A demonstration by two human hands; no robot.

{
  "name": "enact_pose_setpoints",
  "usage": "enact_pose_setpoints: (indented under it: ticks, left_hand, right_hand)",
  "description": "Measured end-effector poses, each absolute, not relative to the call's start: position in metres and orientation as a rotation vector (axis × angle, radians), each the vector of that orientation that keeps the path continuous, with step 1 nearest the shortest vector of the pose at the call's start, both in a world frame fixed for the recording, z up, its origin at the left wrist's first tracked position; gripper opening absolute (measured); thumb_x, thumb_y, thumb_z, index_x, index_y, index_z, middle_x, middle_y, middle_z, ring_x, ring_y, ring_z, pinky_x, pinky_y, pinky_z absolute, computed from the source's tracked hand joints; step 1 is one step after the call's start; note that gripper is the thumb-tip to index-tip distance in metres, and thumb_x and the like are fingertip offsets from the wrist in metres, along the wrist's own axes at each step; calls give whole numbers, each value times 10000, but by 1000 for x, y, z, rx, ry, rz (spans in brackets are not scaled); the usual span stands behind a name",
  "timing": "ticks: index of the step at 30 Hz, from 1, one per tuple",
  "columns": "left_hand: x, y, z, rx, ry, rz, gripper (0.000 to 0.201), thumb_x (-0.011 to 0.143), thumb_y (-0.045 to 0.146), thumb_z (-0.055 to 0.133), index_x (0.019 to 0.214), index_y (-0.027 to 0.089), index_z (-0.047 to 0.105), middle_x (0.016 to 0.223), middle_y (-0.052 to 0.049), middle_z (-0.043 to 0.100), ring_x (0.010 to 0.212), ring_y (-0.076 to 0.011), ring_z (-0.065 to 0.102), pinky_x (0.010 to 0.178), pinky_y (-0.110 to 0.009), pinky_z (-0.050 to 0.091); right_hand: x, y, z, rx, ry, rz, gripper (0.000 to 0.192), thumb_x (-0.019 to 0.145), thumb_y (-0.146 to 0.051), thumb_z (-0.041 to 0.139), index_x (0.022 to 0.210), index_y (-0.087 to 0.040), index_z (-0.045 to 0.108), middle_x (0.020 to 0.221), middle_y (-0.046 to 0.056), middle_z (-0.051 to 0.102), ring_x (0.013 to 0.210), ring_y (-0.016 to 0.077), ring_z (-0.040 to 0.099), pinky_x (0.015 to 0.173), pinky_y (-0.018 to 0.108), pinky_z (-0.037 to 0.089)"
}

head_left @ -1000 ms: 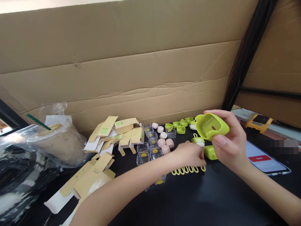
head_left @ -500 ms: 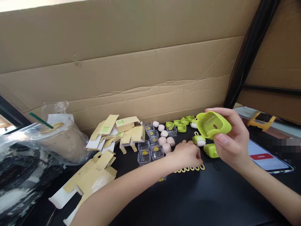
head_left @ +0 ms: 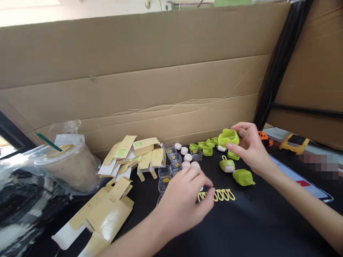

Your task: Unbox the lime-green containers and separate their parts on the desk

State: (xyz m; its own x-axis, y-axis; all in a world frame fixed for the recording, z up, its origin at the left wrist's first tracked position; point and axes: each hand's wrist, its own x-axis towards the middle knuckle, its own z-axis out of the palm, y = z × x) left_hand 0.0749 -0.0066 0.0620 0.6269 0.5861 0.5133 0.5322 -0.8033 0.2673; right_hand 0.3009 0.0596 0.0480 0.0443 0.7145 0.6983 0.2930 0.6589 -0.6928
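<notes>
My right hand (head_left: 250, 148) pinches a lime-green soft case (head_left: 228, 137) above the back right of the table, its thumb on the near side. My left hand (head_left: 187, 196) is low over a row of pale yellow loops (head_left: 224, 195). Its thumb and forefinger tips come together at the loops; whether a loop is between them I cannot make out. Below the right hand lie a green case with a pale block in it (head_left: 227, 165) and a green case with a loop (head_left: 243, 177). Several clear boxes (head_left: 164, 184) and pale pink rounded blocks (head_left: 188, 157) are partly hidden behind my left hand.
Flattened and folded cartons (head_left: 109, 210) lie at the left, beside a bagged drink cup (head_left: 69, 167). More green cases (head_left: 207, 151) stand at the back. A phone (head_left: 294, 175) and a yellow device (head_left: 294, 143) are at the right. A cardboard wall (head_left: 160, 85) closes the back.
My right hand has moved back and slightly left with the green case, which has turned. My left hand has come nearer and left, with thumb and forefinger now showing at the loops. The view has tilted up.
</notes>
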Motion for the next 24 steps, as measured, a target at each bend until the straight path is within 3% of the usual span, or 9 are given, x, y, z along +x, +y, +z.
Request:
enact_pose_setpoints:
  ticks: [4,8,11,14,24]
  left_hand:
    - [28,-26,51,2817,942,1321,227,814,74,534,1026,152,555,877,-49,641,832,-154,582,759,-274,491]
    - [-4,-26,34,2826,1041,1488,284,803,37,540,1061,154,545,854,-36,631,799,-135,588,740,-241,495]
    - [-14,-26,22,2722,1087,1486,285,805,43,536,1055,181,547,827,-12,621,752,-114,599,695,-204,504]
    - [-14,-28,14,2498,1103,1454,263,827,68,509,1033,227,552,782,22,605,698,-93,607,638,-161,506]
    - [0,-40,17,2018,1156,1583,195,826,128,530,938,259,621,740,36,590,675,-99,586,644,-168,470]
  right_hand:
    - [318,95,38,-1380,-1923,73,216,769,-348,591,770,-236,407,797,-10,514,736,168,536,701,308,458]
    - [330,130,35,-1586,-2101,42,211,727,-272,667,658,-198,483,755,0,561,749,177,554,722,319,456]
    - [335,145,39,-1741,-2233,84,152,835,-297,630,823,-148,603,881,21,620,787,162,597,726,338,498]
    - [335,147,43,-1853,-2322,141,218,905,-328,559,1020,-150,612,1034,39,632,875,178,621,758,363,525]
    - [317,138,29,-2187,-2276,309,257,909,-341,552,1086,-160,598,1081,47,625,887,185,625,753,364,536]
